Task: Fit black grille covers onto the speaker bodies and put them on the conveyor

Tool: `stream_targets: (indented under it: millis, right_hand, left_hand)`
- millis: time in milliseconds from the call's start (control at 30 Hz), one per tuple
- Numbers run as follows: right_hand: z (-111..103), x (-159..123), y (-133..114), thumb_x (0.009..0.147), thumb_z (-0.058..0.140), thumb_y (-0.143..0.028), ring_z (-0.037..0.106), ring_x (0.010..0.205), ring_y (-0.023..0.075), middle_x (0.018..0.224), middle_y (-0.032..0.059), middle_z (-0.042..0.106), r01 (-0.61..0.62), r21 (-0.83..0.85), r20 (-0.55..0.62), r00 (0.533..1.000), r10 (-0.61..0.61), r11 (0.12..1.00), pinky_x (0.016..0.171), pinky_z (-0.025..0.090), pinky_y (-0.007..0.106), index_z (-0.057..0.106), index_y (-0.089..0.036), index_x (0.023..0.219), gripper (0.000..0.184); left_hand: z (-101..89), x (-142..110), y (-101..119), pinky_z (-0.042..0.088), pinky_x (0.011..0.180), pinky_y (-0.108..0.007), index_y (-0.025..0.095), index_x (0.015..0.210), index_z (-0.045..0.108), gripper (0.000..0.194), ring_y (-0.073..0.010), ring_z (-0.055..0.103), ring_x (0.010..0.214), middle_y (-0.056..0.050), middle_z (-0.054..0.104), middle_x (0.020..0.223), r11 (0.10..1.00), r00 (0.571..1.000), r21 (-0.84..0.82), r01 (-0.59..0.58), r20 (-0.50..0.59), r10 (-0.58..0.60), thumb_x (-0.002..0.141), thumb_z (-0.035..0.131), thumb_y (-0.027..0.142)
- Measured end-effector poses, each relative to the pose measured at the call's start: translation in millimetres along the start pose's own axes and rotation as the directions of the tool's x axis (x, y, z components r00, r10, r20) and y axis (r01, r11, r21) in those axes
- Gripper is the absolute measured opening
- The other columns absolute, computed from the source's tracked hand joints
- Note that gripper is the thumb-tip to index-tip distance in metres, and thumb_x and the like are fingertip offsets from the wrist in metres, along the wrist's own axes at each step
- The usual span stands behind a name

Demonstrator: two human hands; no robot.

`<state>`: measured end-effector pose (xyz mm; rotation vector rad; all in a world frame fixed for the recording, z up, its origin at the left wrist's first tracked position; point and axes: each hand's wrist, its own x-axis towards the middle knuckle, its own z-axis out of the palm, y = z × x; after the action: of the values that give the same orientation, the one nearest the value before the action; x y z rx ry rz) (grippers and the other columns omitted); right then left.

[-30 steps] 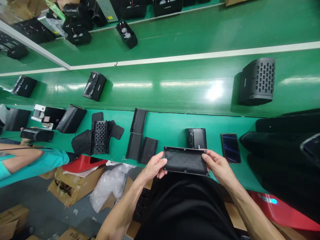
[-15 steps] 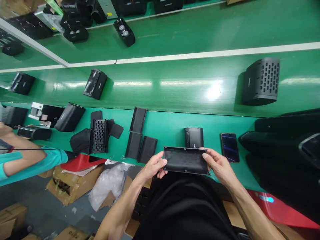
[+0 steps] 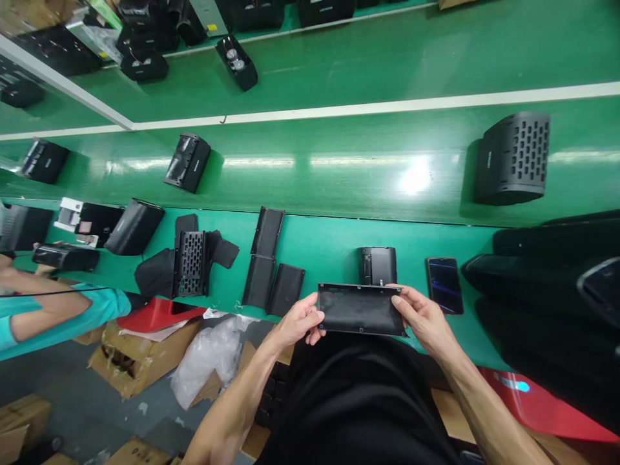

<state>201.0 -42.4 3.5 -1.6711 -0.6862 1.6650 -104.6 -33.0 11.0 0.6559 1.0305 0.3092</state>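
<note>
Both of my hands hold a black rectangular panel (image 3: 361, 310) with small screw holes along its edges, roughly level, over my lap at the table's front edge. My left hand (image 3: 301, 320) grips its left end, thumb on top. At the right end, my right hand (image 3: 420, 316) pinches it between thumb and fingers. Just beyond the panel stands a small black box (image 3: 378, 265), partly hidden by it. Three similar dark panels (image 3: 287, 289) lie to the left, and a phone (image 3: 444, 285) lies right of my right hand.
On the green belt beyond are a black speaker with a perforated grille (image 3: 513, 158) and another black speaker (image 3: 187, 163). A loose grille (image 3: 192, 263) lies left, near a co-worker's arm (image 3: 48, 294). Large black shapes (image 3: 557, 290) fill the right side.
The speakers on the nearer belt have shifted slightly right, while an open speaker housing on the far belt has slipped left. The panel tilts very slightly. The co-worker's arm has moved.
</note>
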Motion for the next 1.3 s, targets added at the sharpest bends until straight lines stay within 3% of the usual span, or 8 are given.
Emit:
stream_targets:
  millis: [267,700,833,1133,1233,1300]
  right_hand:
    - [-3,1,3,0.080,0.082,-0.065,0.040,0.054,0.0108,0.066,-0.0047,0.052,0.004,-0.008,0.002,1.000,-0.004,1.000,0.048,0.034,0.024,0.074,-0.019,0.119,0.061]
    - [-3,4,6,0.081,0.080,-0.064,0.043,0.053,0.0111,0.070,-0.0017,0.060,0.015,0.007,0.003,1.000,-0.015,1.000,0.047,0.036,0.024,0.076,-0.020,0.115,0.056]
    - [-3,5,8,0.083,0.077,-0.066,0.044,0.051,0.0108,0.068,-0.0014,0.060,0.004,0.020,-0.002,1.000,-0.004,1.000,0.046,0.036,0.024,0.078,-0.020,0.111,0.055]
    - [4,0,5,0.078,0.082,-0.065,0.045,0.052,0.0113,0.068,-0.0020,0.059,0.017,0.095,-0.007,1.000,-0.016,0.995,0.047,0.038,0.025,0.076,-0.020,0.102,0.051]
    - [8,-4,2,0.075,0.085,-0.064,0.043,0.049,0.0120,0.062,-0.0035,0.056,-0.021,0.199,-0.012,1.000,0.024,0.980,0.045,0.037,0.026,0.072,-0.022,0.097,0.048]
    - [15,-6,-2,0.072,0.089,-0.061,0.042,0.049,0.0120,0.062,-0.0040,0.054,-0.038,0.288,-0.016,0.999,0.045,0.957,0.045,0.038,0.026,0.069,-0.024,0.090,0.046]
  left_hand:
    - [-2.5,3,-6,0.035,0.040,-0.017,0.016,0.117,0.047,0.055,-0.0087,0.056,0.040,0.002,0.067,0.065,1.000,1.000,-0.004,-0.004,-0.010,0.003,0.089,0.070,0.057]
    - [-6.5,8,-15,0.035,0.039,-0.016,0.016,0.118,0.047,0.055,-0.0085,0.055,0.039,0.002,0.068,0.065,0.998,0.999,-0.056,-0.039,-0.002,0.039,0.087,0.073,0.054]
    - [-4.6,9,-15,0.033,0.036,-0.016,0.016,0.118,0.051,0.058,-0.0085,0.052,0.036,0.002,0.066,0.062,0.993,0.998,-0.109,-0.048,-0.032,0.045,0.087,0.070,0.061]
    - [-0.1,7,-16,0.030,0.035,-0.015,0.016,0.121,0.056,0.063,-0.0066,0.046,0.032,0.005,0.062,0.056,0.995,0.992,-0.053,-0.089,-0.097,0.083,0.087,0.071,0.066]
    - [0.1,6,-22,0.030,0.036,-0.016,0.016,0.128,0.053,0.075,-0.0083,0.049,0.036,0.002,0.065,0.061,0.968,0.986,-0.197,-0.157,-0.081,0.143,0.084,0.068,0.076]
    - [3.5,8,-25,0.041,0.043,-0.020,0.020,0.137,0.049,0.095,-0.0136,0.061,0.049,-0.003,0.071,0.075,0.914,0.966,-0.315,-0.255,-0.040,0.256,0.072,0.073,0.084]
